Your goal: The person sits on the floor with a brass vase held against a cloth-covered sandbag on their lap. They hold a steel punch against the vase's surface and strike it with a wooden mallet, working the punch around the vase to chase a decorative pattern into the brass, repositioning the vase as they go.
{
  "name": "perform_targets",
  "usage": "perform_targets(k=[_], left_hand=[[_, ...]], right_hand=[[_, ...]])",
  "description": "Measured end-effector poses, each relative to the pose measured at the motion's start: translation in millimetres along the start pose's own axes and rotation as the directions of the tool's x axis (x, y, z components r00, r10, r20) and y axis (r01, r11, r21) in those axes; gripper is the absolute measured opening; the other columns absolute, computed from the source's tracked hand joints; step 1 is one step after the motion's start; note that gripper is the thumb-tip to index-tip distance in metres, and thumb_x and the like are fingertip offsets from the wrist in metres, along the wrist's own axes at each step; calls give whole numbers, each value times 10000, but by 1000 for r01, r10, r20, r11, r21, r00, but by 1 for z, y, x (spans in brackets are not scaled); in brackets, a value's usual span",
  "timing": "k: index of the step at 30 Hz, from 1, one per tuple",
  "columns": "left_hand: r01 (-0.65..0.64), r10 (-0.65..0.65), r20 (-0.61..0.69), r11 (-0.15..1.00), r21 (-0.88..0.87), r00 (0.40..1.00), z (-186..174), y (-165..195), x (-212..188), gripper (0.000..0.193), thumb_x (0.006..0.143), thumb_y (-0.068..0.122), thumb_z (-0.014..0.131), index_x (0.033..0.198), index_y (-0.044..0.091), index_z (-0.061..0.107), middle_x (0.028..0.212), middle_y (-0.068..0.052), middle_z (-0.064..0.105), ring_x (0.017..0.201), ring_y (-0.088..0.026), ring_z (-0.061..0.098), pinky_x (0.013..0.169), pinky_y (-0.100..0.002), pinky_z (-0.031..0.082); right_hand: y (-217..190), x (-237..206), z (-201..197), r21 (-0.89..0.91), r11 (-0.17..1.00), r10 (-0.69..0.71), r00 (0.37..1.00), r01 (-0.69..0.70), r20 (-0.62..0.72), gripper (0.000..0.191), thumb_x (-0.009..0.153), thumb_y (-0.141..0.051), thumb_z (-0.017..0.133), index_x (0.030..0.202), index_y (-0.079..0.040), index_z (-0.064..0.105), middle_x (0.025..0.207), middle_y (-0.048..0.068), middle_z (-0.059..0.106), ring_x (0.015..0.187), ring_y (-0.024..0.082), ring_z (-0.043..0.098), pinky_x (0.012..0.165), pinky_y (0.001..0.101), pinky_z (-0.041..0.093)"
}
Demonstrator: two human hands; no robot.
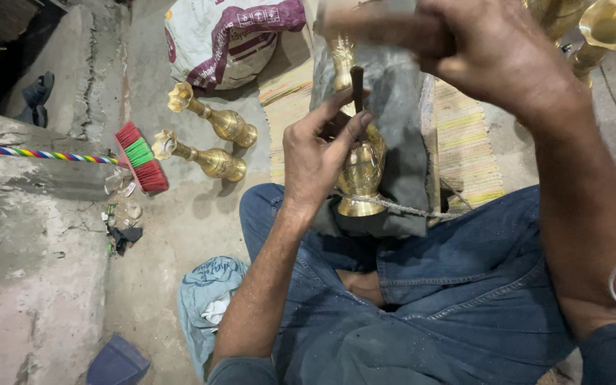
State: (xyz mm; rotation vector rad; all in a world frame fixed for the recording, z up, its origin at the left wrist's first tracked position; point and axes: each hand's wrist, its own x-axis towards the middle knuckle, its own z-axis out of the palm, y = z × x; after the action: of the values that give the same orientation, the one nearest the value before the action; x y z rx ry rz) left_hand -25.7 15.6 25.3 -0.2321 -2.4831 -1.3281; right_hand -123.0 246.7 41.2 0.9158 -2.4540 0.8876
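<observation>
My left hand (315, 153) pinches a dark punch (357, 85) between thumb and fingers, grip closed on it, shaft near upright, tip set on the shoulder of the brass vase (361, 171). The vase stands between my knees, long axis running 12 to 6, base tied by a cord (401, 207) against grey cloth (401, 107). My right hand (486, 50) is fisted at 1 o'clock above the punch head, closed on a blurred handle; its tool I cannot identify. Left hand is nearer the vase.
</observation>
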Motion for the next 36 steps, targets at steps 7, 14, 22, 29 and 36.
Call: perform_targets(k=[7, 14, 22, 29, 36], left_hand=[[24, -24, 21, 1000, -3, 999, -2, 2, 2, 301, 945, 243, 794, 1201, 90, 752, 722, -7, 748, 644, -45, 695, 605, -245, 554], [2, -2, 12, 1000, 30, 1000, 0, 0, -2, 305, 918, 209, 805, 1190, 79, 764, 680, -26, 720, 606, -56, 632, 576, -247, 510], [36, -35, 47, 999, -21, 998, -2, -4, 1, 269, 946, 247, 777, 1149, 80, 720, 731, -23, 767, 666, -61, 735, 624, -253, 570], [21, -21, 9, 1000, -20, 1000, -1, -2, 1, 316, 925, 234, 810, 1170, 43, 753, 733, -27, 757, 654, -48, 684, 605, -245, 547], [-9, 9, 0, 1000, 23, 1000, -1, -3, -1, 282, 932, 228, 830, 1151, 62, 766, 718, -20, 742, 645, -55, 666, 593, -250, 529]], right_hand=[[5, -1, 0, -84, 995, -54, 998, 55, 8, 235, 863, -37, 820, 1049, -9, 679, 866, 165, 710, 773, 303, 716, 665, 436, 571], [5, -2, -2, -32, 999, -39, 996, 42, 80, 171, 931, -56, 812, 1036, -19, 684, 880, 130, 718, 828, 277, 725, 725, 432, 577], [-5, 1, 1, -71, 984, 169, 976, -160, 140, 280, 917, -162, 819, 1149, -54, 703, 860, 139, 710, 750, 273, 711, 684, 427, 577], [-3, 2, -2, -264, 962, 100, 990, -71, 99, 268, 873, -132, 825, 1095, -35, 709, 845, 151, 710, 718, 277, 697, 677, 443, 571], [-4, 0, -3, -401, 911, -49, 992, 91, 113, 276, 830, -119, 847, 1065, -45, 722, 787, 133, 716, 748, 275, 713, 704, 441, 581]])
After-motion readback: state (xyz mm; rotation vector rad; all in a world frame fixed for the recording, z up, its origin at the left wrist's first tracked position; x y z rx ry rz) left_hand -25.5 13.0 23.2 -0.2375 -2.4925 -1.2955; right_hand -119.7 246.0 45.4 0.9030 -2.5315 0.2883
